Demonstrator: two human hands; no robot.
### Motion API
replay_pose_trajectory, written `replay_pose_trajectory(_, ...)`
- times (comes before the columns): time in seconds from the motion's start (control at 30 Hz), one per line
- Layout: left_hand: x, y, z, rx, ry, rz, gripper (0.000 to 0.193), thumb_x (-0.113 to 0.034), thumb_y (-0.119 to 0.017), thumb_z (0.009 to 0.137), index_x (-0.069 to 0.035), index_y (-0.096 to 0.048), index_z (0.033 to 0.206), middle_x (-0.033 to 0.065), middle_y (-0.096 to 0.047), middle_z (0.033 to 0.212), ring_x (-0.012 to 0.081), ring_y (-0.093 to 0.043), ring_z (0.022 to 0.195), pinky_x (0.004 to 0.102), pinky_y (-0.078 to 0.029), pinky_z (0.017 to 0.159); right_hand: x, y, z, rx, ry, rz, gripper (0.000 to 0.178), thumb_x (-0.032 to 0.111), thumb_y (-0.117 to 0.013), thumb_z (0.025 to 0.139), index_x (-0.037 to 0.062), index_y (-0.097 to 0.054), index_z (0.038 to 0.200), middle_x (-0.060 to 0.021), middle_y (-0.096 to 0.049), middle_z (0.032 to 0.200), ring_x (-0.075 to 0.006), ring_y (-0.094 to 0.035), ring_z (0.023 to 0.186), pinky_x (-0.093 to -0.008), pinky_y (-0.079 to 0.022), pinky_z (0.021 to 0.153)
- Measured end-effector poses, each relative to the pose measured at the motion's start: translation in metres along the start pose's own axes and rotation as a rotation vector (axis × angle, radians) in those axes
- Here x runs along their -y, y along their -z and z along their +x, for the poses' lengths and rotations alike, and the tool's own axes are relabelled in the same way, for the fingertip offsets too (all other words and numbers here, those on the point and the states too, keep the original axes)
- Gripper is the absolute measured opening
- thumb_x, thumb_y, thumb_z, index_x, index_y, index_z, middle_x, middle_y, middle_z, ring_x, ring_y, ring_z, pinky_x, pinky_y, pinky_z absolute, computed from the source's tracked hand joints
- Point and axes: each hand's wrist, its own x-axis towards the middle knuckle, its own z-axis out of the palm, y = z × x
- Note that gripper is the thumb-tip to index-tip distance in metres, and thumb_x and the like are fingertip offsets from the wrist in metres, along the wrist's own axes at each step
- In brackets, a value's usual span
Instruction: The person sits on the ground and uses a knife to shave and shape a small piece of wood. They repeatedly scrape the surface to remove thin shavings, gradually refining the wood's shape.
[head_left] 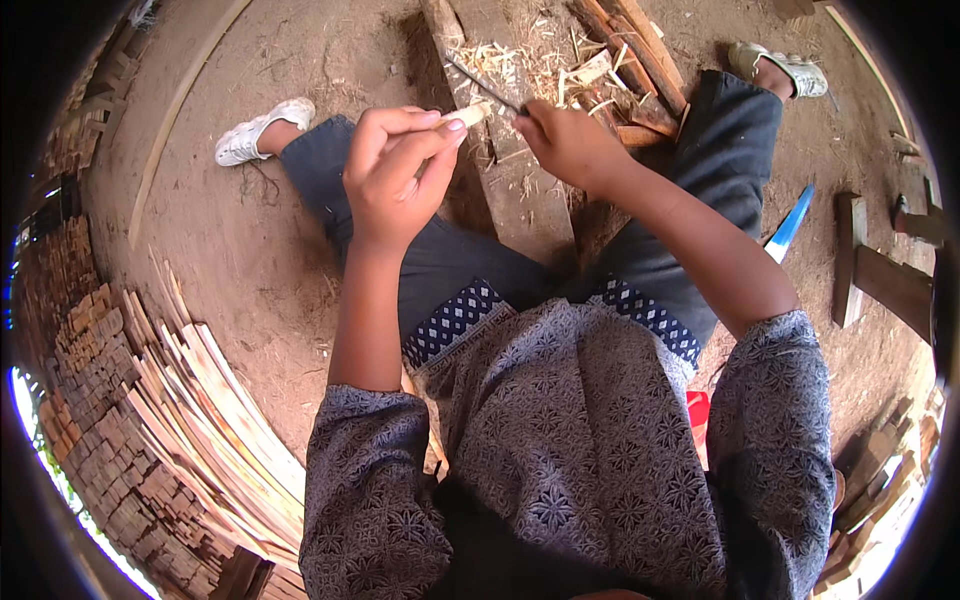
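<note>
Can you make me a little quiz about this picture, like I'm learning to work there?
1. What does the left grip hold?
2. True or false: the right grip holds a tool with a thin dark blade.
3. What lies scattered on the plank between the legs? A) leaves B) wood shavings C) nails

Key: 1. A small pale piece of wood. 2. True. 3. B, wood shavings.

- Brown earth floor (pixel 275 345) right of the woodpile (pixel 105 445)
- Long pale wood strips (pixel 222 432) just beside it
- Daylight (pixel 25 410) glaring in past its left
- Wooden frame (pixel 892 286) over there, far right of it
</note>
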Motion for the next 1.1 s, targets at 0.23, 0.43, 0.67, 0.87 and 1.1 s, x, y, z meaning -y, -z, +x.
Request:
replay_pose_trajectory(0.23, -0.006, -0.007, 0.004, -0.001, -0.003, -0.018, 0.022, 0.009, -0.083, 0.076, -0.004, -0.076, 0.092, 0.0082, -0.065, 0.097, 0.0217, -0.07, 0.088, 0.0314, -0.059, 0.075, -0.038, -0.03, 0.004, 0.189, -0.134, -0.177, 0.035, 0.036, -0.047, 0.107, 0.0032, -0.059, 0.113, -0.0256, -0.072, 0.091, -0.0458, -0.071, 0.088, -0.054, -0.055, 0.08)
replay_pose_trajectory(0.43, 0.001, -0.007, 0.008, -0.023, -0.051, 0.03, 0.016, 0.005, -0.083, 0.078, -0.003, -0.076, 0.089, 0.0072, -0.064, 0.098, 0.0169, -0.072, 0.084, 0.026, -0.061, 0.067, -0.042, -0.029, 0.018, 0.121, -0.016, -0.128, 0.036, 0.036, -0.05, 0.105, 0.0057, -0.06, 0.121, -0.0244, -0.07, 0.09, -0.0379, -0.071, 0.088, -0.0491, -0.055, 0.078)
replay_pose_trajectory(0.67, 0.001, -0.012, 0.01, -0.033, -0.008, 0.012, 0.022, 0.007, -0.084, 0.075, -0.005, -0.077, 0.093, 0.0072, -0.065, 0.097, 0.019, -0.071, 0.087, 0.0288, -0.058, 0.072, 0.006, 0.013, -0.008, -0.079, -0.106, 0.176, 0.025, 0.027, -0.06, 0.099, 0.0093, -0.063, 0.117, -0.0172, -0.069, 0.07, -0.0374, -0.071, 0.072, -0.0506, -0.056, 0.071)
replay_pose_trajectory(0.87, -0.001, -0.014, 0.017, -0.01, -0.002, 0.018, 0.024, 0.007, -0.085, 0.074, -0.005, -0.078, 0.093, 0.0072, -0.066, 0.096, 0.0204, -0.07, 0.089, 0.0303, -0.058, 0.075, -0.017, -0.029, -0.016, -0.139, -0.105, 0.233, 0.026, 0.03, -0.054, 0.104, 0.0088, -0.059, 0.118, -0.0229, -0.071, 0.084, -0.0419, -0.072, 0.084, -0.054, -0.055, 0.077)
replay_pose_trajectory(1.1, 0.002, -0.006, 0.011, -0.036, -0.05, 0.056, 0.02, 0.006, -0.084, 0.076, -0.006, -0.078, 0.091, 0.0065, -0.064, 0.097, 0.0176, -0.07, 0.085, 0.0265, -0.059, 0.067, -0.01, -0.005, -0.01, 0.014, -0.187, 0.153, 0.029, 0.031, -0.06, 0.101, 0.0108, -0.06, 0.122, -0.0198, -0.073, 0.092, -0.0388, -0.072, 0.086, -0.0487, -0.056, 0.078)
